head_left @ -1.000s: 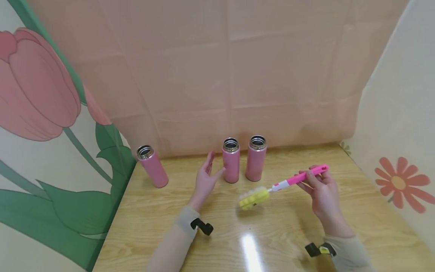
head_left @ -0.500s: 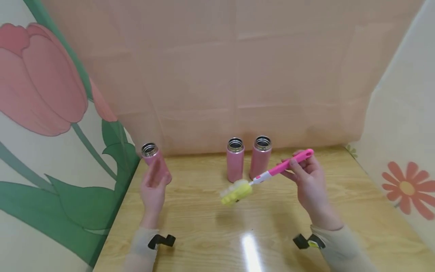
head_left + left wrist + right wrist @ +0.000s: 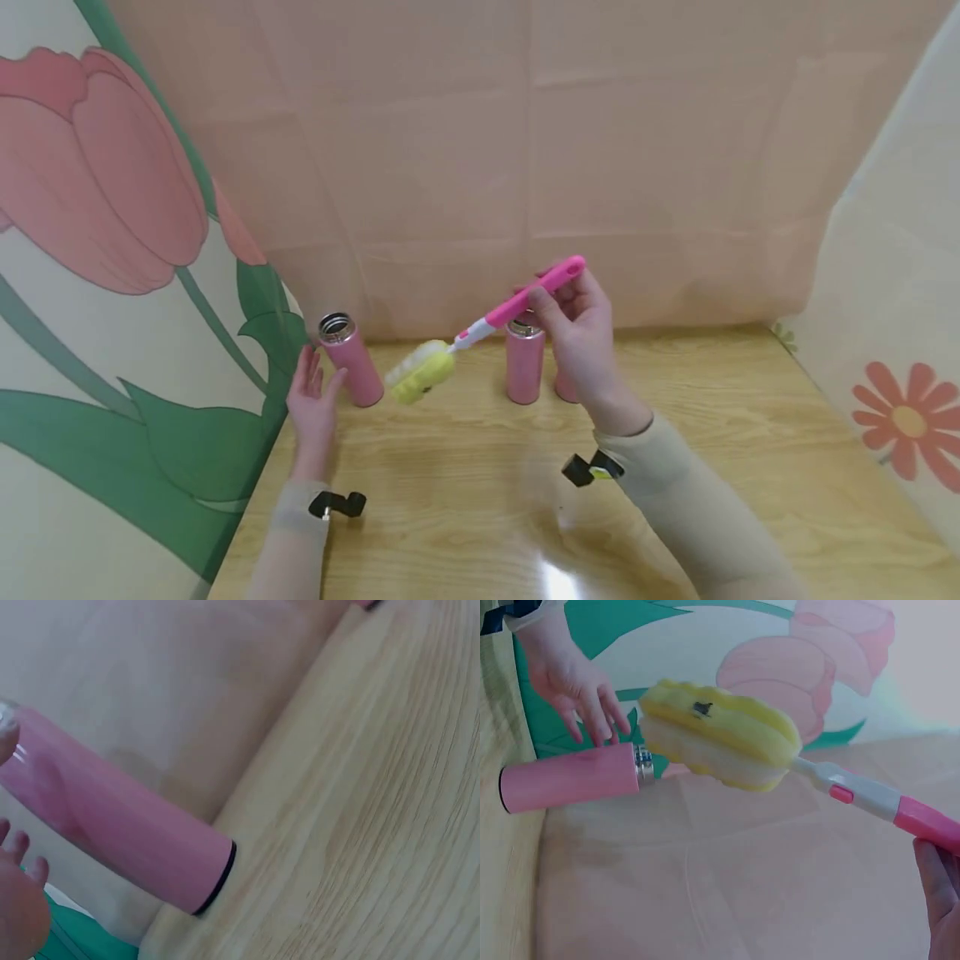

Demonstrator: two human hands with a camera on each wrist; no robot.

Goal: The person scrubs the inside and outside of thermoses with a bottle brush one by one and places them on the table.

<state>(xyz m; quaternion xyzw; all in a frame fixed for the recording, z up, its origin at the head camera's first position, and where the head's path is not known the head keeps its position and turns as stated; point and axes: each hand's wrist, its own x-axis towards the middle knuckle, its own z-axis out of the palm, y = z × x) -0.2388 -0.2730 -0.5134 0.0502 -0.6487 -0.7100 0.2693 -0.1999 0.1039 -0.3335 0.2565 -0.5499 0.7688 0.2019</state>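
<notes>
My right hand [image 3: 588, 346] holds a bottle brush [image 3: 720, 735] by its pink handle. The yellow and white sponge head points left and hangs in the air near the open mouth of the left pink bottle [image 3: 358, 373]. Close to that bottle's left side is my left hand [image 3: 309, 408], with fingers spread and not curled round it; whether it touches the bottle I cannot tell. In the left wrist view the bottle [image 3: 127, 817] stands on the table, beside the fingertips.
A second pink bottle [image 3: 524, 367] stands uncapped at the back middle of the wooden table [image 3: 450, 500]. My right hand mostly hides a third bottle [image 3: 566, 388] next to it. A plain pink sheet [image 3: 450, 167] hangs behind, and a tulip-printed wall borders the left.
My left hand has moved left from the middle bottle to the left bottle. The right hand has carried the brush left and up, across the front of the two other bottles.
</notes>
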